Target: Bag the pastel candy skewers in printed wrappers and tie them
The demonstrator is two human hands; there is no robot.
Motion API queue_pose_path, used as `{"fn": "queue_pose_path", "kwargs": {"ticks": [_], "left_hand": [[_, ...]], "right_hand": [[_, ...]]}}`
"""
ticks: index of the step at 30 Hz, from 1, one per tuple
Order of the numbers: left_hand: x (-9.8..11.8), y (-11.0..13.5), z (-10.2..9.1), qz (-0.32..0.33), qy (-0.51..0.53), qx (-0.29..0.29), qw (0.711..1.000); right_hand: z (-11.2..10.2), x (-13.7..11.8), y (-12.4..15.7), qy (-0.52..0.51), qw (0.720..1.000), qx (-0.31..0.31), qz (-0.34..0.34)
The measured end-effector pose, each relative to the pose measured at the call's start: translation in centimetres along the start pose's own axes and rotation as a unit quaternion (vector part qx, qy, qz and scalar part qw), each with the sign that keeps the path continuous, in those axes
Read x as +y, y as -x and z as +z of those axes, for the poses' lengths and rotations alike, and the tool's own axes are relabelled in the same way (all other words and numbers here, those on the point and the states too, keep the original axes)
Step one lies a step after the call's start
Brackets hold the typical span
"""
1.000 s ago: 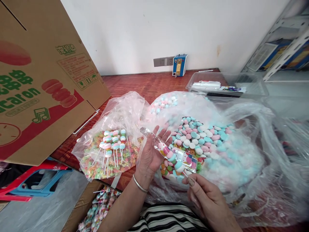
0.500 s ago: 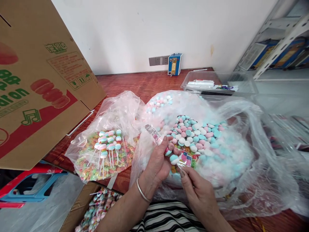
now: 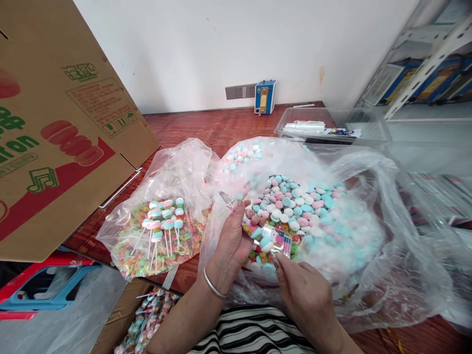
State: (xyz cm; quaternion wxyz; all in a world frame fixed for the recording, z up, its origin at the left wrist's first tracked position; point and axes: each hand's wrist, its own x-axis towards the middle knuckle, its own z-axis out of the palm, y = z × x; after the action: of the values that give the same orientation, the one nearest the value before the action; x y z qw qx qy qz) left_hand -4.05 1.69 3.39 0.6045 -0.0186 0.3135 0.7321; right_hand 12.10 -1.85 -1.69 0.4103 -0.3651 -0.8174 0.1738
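Observation:
My left hand (image 3: 233,238) is closed around a clear printed candy wrapper (image 3: 282,240), whose barcoded end sticks out past my thumb. A blue, white and pink candy lollipop (image 3: 264,244) lies at the wrapper, partly within it as far as I can see. Thumb and fingers of my right hand (image 3: 308,285) pinch the lollipop's stick end; the stick itself is mostly hidden. Just beyond both hands, loose pastel candies (image 3: 283,201) fill a large open plastic bag (image 3: 372,167). Several finished-looking striped lollipops (image 3: 167,215) lie to the left on a bag of ring candies (image 3: 136,255).
A tall cardboard carton (image 3: 84,113) stands at the left. Below the table edge, a box holds many wrapped lollipops (image 3: 151,319). A clear plastic bin (image 3: 332,118) and a blue device (image 3: 265,97) are at the back. Blue-and-red stool (image 3: 47,285) sits lower left.
The lollipop has moved slightly toward my left hand, and more of the printed wrapper now shows beside it. My right hand has turned, its knuckles more upward. The view has shifted a little.

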Motion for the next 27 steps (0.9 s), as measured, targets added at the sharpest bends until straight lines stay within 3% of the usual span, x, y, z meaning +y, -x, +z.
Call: {"fn": "queue_pose_path", "kwargs": {"ticks": [2, 3, 5, 7, 8, 10, 11, 12, 15, 17, 21, 27], "left_hand": [[0.0, 0.1, -0.2, -0.001, 0.018, -0.035, 0.999], [0.0, 0.1, -0.3, -0.004, 0.025, -0.054, 0.998], [0.1, 0.1, -0.3, -0.011, 0.032, -0.088, 0.996], [-0.1, 0.3, -0.3, -0.014, 0.031, -0.112, 0.993], [-0.3, 0.4, -0.2, -0.013, 0.029, -0.116, 0.993], [-0.9, 0.8, 0.0, -0.011, 0.018, -0.113, 0.993], [-1.3, 1.1, 0.1, -0.015, 0.006, -0.105, 0.994], [-1.7, 1.3, 0.1, -0.022, -0.012, -0.096, 0.995], [-2.3, 1.7, 0.1, -0.040, -0.071, -0.077, 0.994], [-2.1, 1.5, 0.2, -0.022, -0.077, -0.070, 0.994], [-1.6, 1.0, 0.5, 0.034, -0.053, -0.061, 0.996], [-3.7, 2.2, 0.5, -0.026, -0.087, -0.080, 0.993]], "right_hand": [[-0.3, -0.5, -0.1, -0.155, 0.974, -0.062, 0.152], [-0.4, -0.8, -0.2, -0.250, 0.932, -0.099, 0.243], [-0.7, -1.6, -0.6, -0.421, 0.806, -0.145, 0.390], [-0.9, -2.2, -1.1, -0.534, 0.696, -0.149, 0.456], [-0.8, -2.5, -1.3, -0.568, 0.662, -0.146, 0.467], [-0.5, -2.7, -1.6, -0.599, 0.633, -0.143, 0.469], [-0.3, -2.7, -1.6, -0.596, 0.642, -0.141, 0.462], [0.0, -2.5, -1.5, -0.579, 0.669, -0.137, 0.447], [0.3, -1.7, -1.0, -0.445, 0.809, -0.111, 0.368], [0.0, -1.3, -0.9, -0.344, 0.877, -0.103, 0.320], [-0.5, -1.7, -1.6, -0.239, 0.927, -0.110, 0.267], [0.1, -1.7, -2.6, -0.180, 0.957, -0.064, 0.220]]}}
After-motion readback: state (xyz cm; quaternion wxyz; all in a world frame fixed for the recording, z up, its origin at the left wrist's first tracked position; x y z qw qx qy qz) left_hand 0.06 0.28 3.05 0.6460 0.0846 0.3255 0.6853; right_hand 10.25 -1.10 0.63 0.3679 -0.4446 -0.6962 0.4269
